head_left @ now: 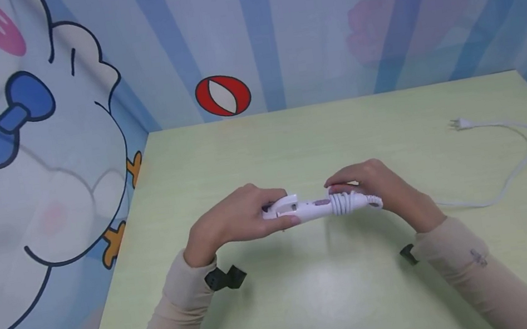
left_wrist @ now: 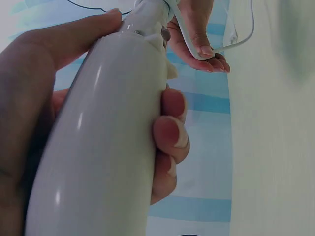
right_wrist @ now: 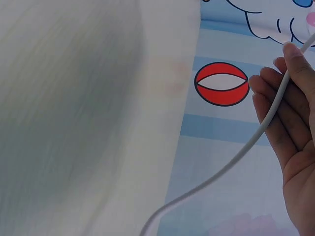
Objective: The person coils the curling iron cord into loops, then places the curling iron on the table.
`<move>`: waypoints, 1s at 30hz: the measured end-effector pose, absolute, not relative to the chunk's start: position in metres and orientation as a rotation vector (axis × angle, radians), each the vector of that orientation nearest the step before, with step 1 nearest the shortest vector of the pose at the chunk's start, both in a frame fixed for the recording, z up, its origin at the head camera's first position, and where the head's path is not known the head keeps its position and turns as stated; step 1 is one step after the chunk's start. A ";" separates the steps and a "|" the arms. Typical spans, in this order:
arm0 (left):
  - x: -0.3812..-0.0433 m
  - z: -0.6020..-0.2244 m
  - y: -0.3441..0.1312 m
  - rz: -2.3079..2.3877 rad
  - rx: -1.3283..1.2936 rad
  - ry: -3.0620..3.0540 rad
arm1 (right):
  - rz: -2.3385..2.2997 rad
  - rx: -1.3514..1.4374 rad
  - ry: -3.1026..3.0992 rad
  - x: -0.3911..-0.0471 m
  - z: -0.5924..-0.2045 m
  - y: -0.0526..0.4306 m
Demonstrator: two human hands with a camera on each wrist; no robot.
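My left hand (head_left: 237,216) grips the white curling iron (head_left: 312,210) by its thick end, holding it level above the table. In the left wrist view, fingers wrap the smooth white body (left_wrist: 106,128) from one side and the thumb from the other. Several turns of white cord (head_left: 345,203) are wound around the slimmer end of the handle. My right hand (head_left: 372,183) is beside that wound end. In the right wrist view the cord (right_wrist: 236,157) crosses the fingers of the right hand (right_wrist: 295,118), pinched under the thumb.
The loose cord (head_left: 513,177) runs right across the pale table (head_left: 251,149) to a plug (head_left: 462,123) at the back right. A striped wall (head_left: 295,30) stands behind the table, with a cartoon duck (head_left: 60,159) at left. Black wrist cameras (head_left: 226,277) are strapped to the sleeves.
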State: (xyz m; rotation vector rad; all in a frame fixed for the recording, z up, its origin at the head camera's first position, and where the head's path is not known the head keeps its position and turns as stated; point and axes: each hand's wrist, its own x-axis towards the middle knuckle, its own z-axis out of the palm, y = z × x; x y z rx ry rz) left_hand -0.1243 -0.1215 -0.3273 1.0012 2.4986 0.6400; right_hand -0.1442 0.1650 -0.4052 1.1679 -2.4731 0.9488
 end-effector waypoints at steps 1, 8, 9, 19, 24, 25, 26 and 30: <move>-0.124 -0.327 -0.121 0.625 1.001 2.500 | 0.936 1.169 -2.480 -0.145 -0.405 0.165; -0.122 -0.328 -0.117 0.555 0.996 2.484 | 0.838 1.167 -2.495 -0.149 -0.399 0.165; -0.122 -0.328 -0.117 0.546 1.001 2.485 | 0.821 1.157 -2.507 -0.149 -0.397 0.165; -0.121 -0.338 -0.108 0.442 0.914 2.531 | 0.579 1.114 -2.507 -0.142 -0.375 0.162; -0.124 -0.347 -0.105 0.350 0.905 2.591 | 0.484 1.076 -2.507 -0.138 -0.373 0.156; -0.124 -0.348 -0.105 0.333 0.904 2.603 | 0.469 1.068 -2.506 -0.137 -0.374 0.155; -0.125 -0.350 -0.104 0.315 0.896 2.614 | 0.455 1.057 -2.507 -0.136 -0.374 0.154; -0.126 -0.354 -0.100 0.264 0.846 2.660 | 0.405 0.997 -2.497 -0.132 -0.376 0.149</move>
